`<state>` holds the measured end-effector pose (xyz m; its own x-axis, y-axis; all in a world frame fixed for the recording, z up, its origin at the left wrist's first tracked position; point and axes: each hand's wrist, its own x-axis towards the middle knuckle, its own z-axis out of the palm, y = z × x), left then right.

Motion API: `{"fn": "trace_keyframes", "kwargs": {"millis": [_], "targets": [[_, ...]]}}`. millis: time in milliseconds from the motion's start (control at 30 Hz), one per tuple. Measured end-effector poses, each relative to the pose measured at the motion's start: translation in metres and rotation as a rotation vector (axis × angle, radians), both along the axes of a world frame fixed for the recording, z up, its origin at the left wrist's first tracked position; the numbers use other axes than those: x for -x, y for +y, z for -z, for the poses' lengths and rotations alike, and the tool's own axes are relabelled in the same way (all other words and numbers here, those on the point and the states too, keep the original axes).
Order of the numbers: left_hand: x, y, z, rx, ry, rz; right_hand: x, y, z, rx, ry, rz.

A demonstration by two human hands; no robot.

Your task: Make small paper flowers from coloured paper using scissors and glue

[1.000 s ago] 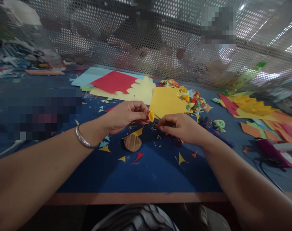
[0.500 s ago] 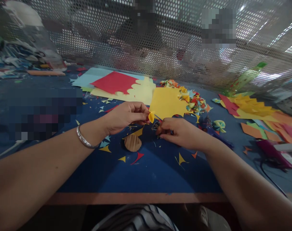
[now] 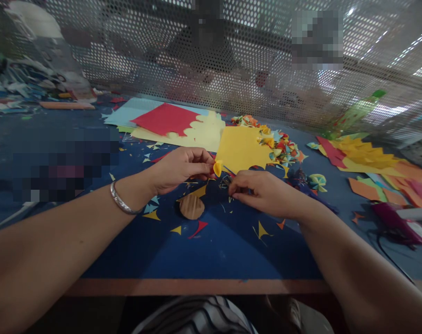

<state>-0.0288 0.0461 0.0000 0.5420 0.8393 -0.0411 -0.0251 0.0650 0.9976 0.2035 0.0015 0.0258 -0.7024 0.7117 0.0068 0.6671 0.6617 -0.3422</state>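
Observation:
Between the thumb and fingers of my left hand (image 3: 197,163) is a small folded yellow paper piece (image 3: 217,168), its rounded end poking out. My right hand (image 3: 254,188) is closed just to the right of it, fingertips apart from the paper; a small dark, thin thing shows at those fingertips, too unclear to name. Behind both hands lies a yellow paper sheet (image 3: 240,147) with scalloped cuts along its edge. A round brown cardboard disc (image 3: 192,207) rests on the blue table (image 3: 214,260) below my left hand.
Red paper (image 3: 164,119) and pale yellow paper (image 3: 213,130) are stacked at the back. Right of the yellow sheet sits a heap of folded paper pieces (image 3: 282,146). Offcuts (image 3: 262,230) litter the table. A magenta tool (image 3: 399,225) with a cord lies right, near a green bottle (image 3: 357,111).
My right hand has shifted slightly, its fingers curling and moving a little beside the yellow piece. My left hand keeps its hold, almost still.

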Motion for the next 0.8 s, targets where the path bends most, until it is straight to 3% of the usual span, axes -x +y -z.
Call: {"fn": "trace_keyframes", "kwargs": {"millis": [200,800], "targets": [[0.001,0.0011,0.0019,0.007,0.018,-0.01,-0.0019,-0.0031,-0.0054,0.041,-0.033,0.016],[0.0006,-0.0006,-0.0002,-0.012,0.028,-0.026,0.0032,-0.0055,-0.0006,-0.048,-0.092,-0.038]]}}
